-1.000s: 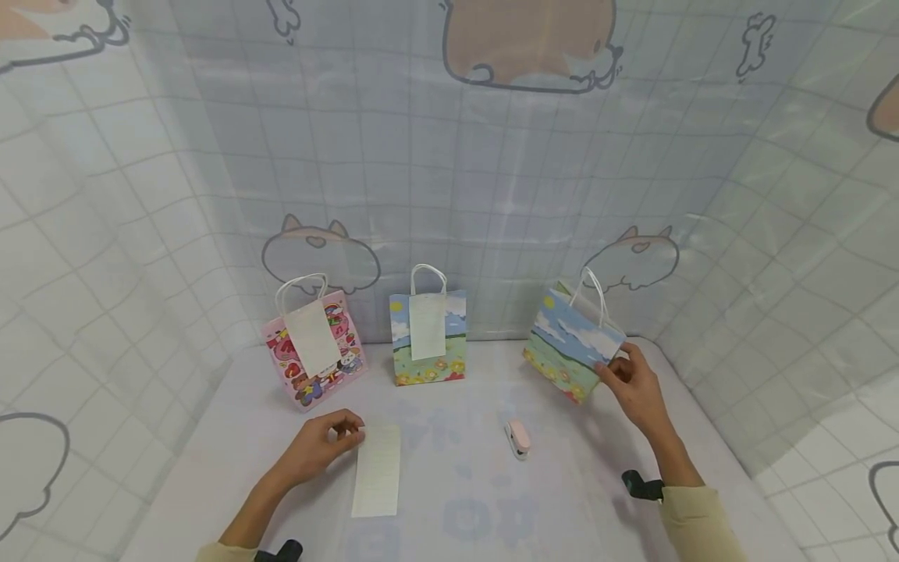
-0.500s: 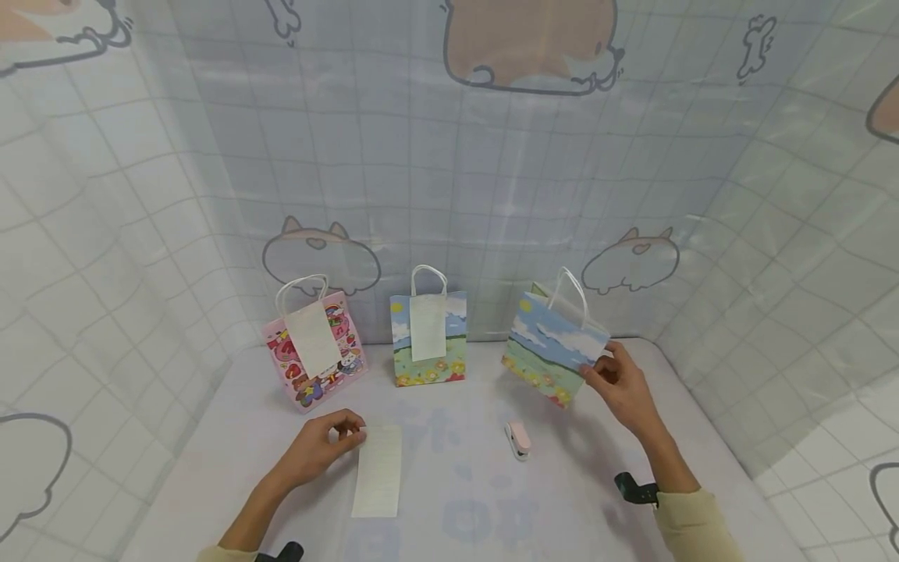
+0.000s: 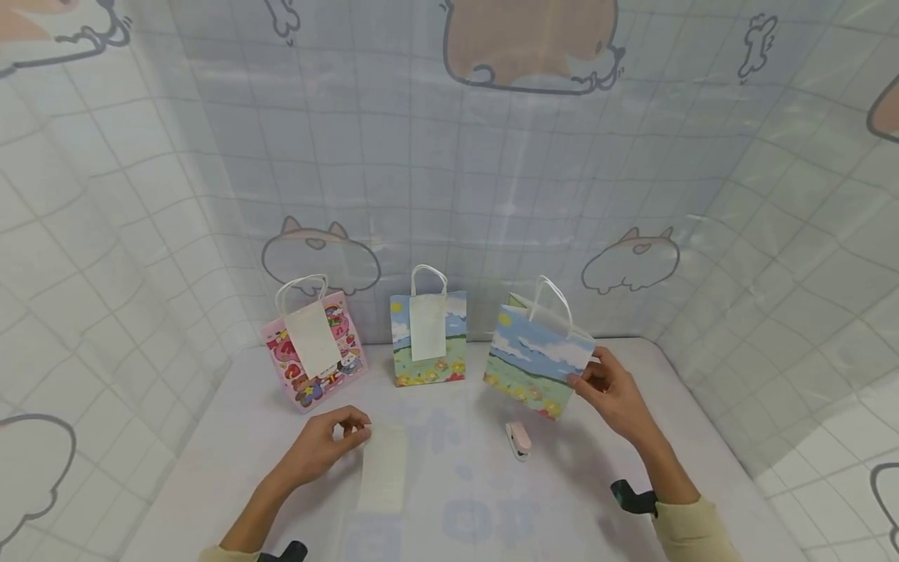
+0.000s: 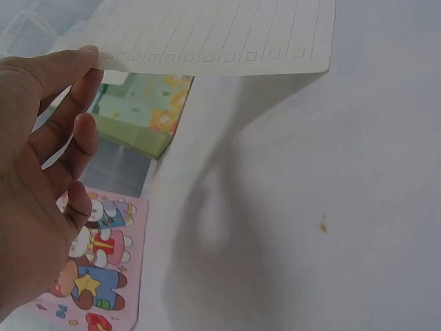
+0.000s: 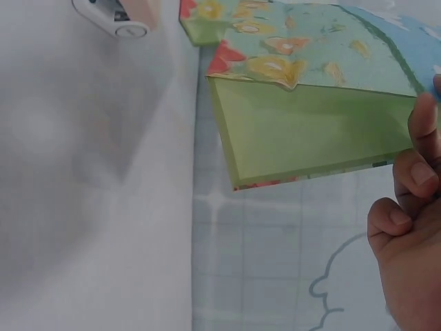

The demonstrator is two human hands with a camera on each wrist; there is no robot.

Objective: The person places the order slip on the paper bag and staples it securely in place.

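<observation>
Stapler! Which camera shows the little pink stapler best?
The head view shows the stapler best: all of it is in the picture, lying on the table with nothing in front. The right wrist view shows it bigger, but the top edge cuts part off. The left wrist view doesn't show it.

In the head view, the landscape bag [image 3: 535, 357] right of centre shows blue sky over flowered green, the bag at left [image 3: 344, 321] pink cartoons, the lower-centre paper [image 3: 384, 470] lined off-white.
</observation>
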